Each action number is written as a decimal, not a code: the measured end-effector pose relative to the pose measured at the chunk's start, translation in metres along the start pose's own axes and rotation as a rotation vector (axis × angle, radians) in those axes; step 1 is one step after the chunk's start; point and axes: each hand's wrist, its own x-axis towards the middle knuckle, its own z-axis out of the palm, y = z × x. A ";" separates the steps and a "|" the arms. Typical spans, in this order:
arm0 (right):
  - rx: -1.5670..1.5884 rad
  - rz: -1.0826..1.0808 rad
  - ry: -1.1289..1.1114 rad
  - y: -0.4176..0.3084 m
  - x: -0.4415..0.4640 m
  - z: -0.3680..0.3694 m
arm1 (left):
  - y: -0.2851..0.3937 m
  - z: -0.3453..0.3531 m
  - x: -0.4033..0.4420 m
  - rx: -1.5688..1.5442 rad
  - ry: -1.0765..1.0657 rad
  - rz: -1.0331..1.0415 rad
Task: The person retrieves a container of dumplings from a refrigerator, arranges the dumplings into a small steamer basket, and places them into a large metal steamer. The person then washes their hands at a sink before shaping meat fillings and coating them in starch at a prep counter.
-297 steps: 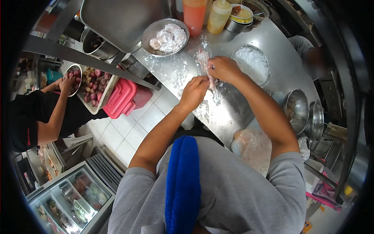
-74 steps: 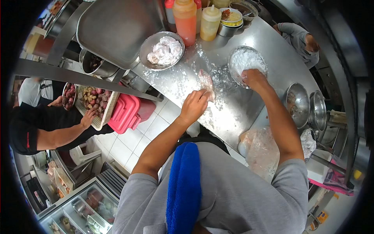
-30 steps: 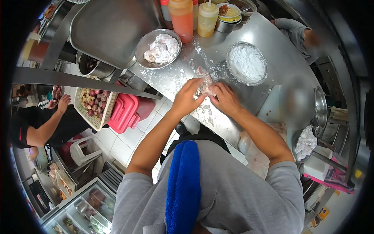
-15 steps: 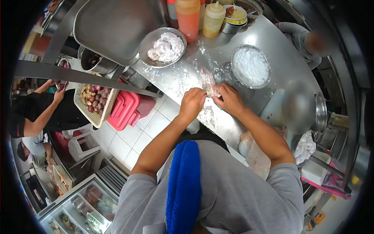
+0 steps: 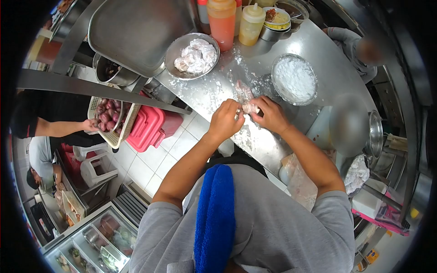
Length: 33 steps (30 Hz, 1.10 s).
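Note:
A pale raw chicken piece [image 5: 249, 108] lies on the steel table in front of me, its pinkish far part stretching away from my hands. My right hand [image 5: 271, 116] pinches its near end from the right. On the left side, my left hand [image 5: 226, 120] has its fingers curled in at the same end, and the fingertips partly hide the contact. A metal bowl of white flour [image 5: 295, 79] stands beyond my right hand. Flour-coated chicken pieces [image 5: 196, 56] sit in another metal bowl [image 5: 170, 63] at the far left.
Sauce bottles [image 5: 221, 27] and stacked containers [image 5: 276, 22] line the back. A large metal tray [image 5: 136, 32] is at upper left. Loose flour dusts the tabletop [image 5: 214, 98]. Left of the table, a co-worker's hand [image 5: 91, 125] touches a basket [image 5: 110, 136] of red onions, above a red bin [image 5: 148, 127].
My fingertips have drawn slightly apart at the chicken piece's near end, exposing more of it. The co-worker's arm has lowered to the basket, where more red onions now show.

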 end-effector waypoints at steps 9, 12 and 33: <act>0.239 0.236 -0.156 0.013 0.012 -0.007 | -0.002 0.015 -0.002 0.075 -0.022 0.154; 0.288 0.326 -0.238 0.015 0.018 -0.010 | -0.004 0.017 0.001 0.135 -0.006 0.165; -0.200 -0.126 -0.096 0.011 0.008 -0.006 | -0.009 0.021 0.030 0.121 0.082 0.077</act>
